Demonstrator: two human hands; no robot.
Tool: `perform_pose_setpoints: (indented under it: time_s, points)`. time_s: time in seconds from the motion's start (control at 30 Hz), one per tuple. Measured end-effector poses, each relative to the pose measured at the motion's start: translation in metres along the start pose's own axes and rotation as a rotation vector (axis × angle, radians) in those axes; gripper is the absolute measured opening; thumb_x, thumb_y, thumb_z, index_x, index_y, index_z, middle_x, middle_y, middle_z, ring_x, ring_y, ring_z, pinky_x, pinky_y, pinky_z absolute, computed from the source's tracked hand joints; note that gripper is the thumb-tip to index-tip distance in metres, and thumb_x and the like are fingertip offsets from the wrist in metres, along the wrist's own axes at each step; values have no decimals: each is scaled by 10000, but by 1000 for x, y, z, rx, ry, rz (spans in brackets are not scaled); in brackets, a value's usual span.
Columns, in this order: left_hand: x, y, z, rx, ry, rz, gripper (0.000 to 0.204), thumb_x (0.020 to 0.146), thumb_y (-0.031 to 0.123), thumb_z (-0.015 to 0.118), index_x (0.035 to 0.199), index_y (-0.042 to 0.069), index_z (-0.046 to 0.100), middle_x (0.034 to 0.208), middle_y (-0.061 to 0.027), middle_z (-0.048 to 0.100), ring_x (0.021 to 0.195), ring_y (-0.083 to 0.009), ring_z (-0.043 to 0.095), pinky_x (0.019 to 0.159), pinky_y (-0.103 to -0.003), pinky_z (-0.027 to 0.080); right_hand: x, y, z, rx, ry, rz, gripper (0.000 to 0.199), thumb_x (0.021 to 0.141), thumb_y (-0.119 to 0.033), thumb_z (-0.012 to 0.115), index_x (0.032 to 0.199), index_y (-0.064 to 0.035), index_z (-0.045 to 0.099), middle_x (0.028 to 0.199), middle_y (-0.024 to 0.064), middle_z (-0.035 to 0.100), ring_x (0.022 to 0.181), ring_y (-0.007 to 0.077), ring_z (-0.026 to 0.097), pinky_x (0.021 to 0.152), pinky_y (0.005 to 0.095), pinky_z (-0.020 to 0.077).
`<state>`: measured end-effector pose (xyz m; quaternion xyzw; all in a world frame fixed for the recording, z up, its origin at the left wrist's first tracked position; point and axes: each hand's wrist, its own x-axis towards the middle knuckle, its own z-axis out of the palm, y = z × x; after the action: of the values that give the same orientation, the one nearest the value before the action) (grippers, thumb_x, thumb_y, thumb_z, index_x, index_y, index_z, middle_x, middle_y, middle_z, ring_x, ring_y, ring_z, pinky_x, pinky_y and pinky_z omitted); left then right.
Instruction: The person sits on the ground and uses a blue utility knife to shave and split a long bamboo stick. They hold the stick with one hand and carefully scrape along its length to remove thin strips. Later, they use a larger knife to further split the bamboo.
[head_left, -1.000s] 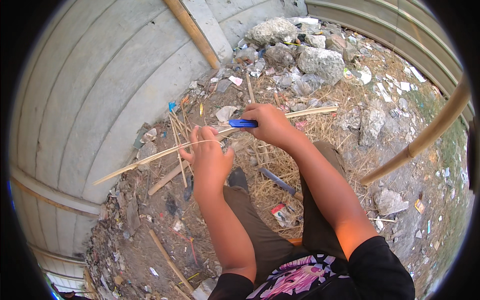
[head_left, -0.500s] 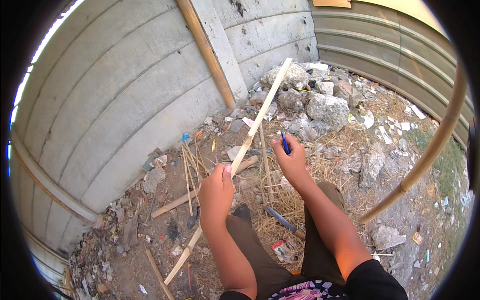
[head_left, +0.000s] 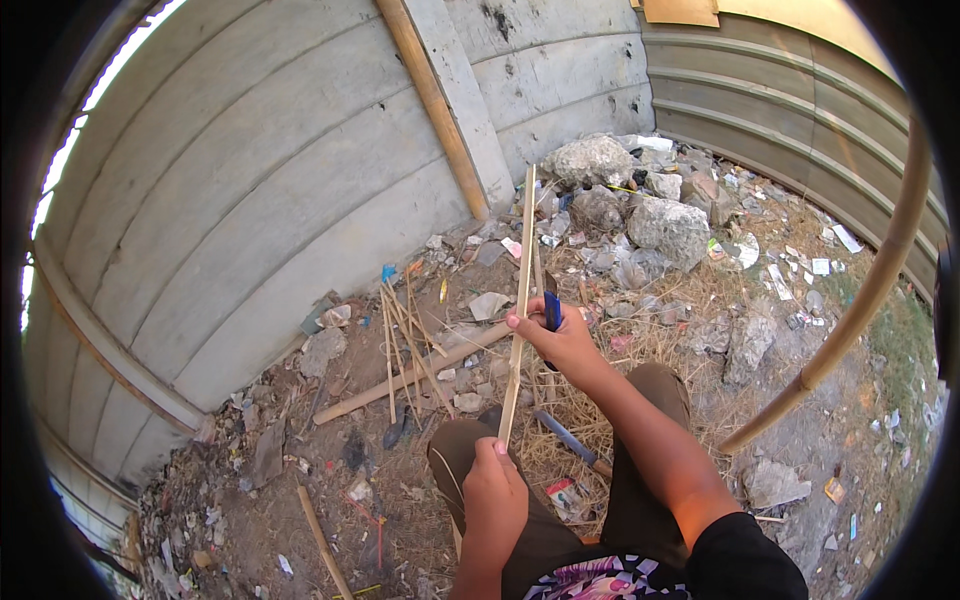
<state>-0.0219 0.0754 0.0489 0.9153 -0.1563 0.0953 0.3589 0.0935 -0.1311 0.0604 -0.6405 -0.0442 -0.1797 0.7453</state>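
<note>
A long pale bamboo strip (head_left: 525,250) stands nearly upright in front of me, its far end near the rocks. My left hand (head_left: 494,500) is closed around its lower part, above my left thigh. Higher up, my right hand (head_left: 566,345) has its thumb and fingers against the strip. That same hand grips a blue-handled knife (head_left: 552,310), whose dark blade points up and away beside the strip. A larger knife (head_left: 570,438) with a wooden handle lies on the straw between my legs.
Several thin bamboo strips (head_left: 393,350) lean over a bamboo pole (head_left: 415,376) on the littered ground. Rocks (head_left: 668,230) are heaped by the concrete wall (head_left: 270,180). A bamboo pole (head_left: 835,345) slants at the right. Another stick (head_left: 322,540) lies at lower left.
The bamboo strip has swung more upright and come closer to me. My left hand has moved down and right. My right hand has come lower and left, onto the strip.
</note>
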Motion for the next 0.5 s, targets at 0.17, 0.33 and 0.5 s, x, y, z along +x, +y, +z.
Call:
perform_pose_setpoints:
  time_s: [0.17,0.33,0.5]
  points:
    - [-41,34,-27,177,157,301,372,978,135,591,1299,-31,501,1146,-242,634,1059,-384,629,899,-474,493,-8,-2,1,17,14,-5,257,928,-251,721,1037,-18,724,749,-51,607,710,41,506,648,245,400]
    - [-43,63,-130,-758,-705,203,565,859,134,774,1341,-23,525,1323,-193,600,1246,-294,575,1041,-420,456,-6,4,-1,-124,-59,-94,226,916,-249,719,934,-25,694,696,-54,536,667,54,459,607,266,377]
    - [47,36,-82,-232,-159,306,595,885,230,770,1350,-9,487,1193,-166,645,1100,-272,643,945,-396,510,-23,-16,-5,-310,-121,-204,198,934,-209,680,895,-16,664,700,-38,509,654,55,430,577,264,338]
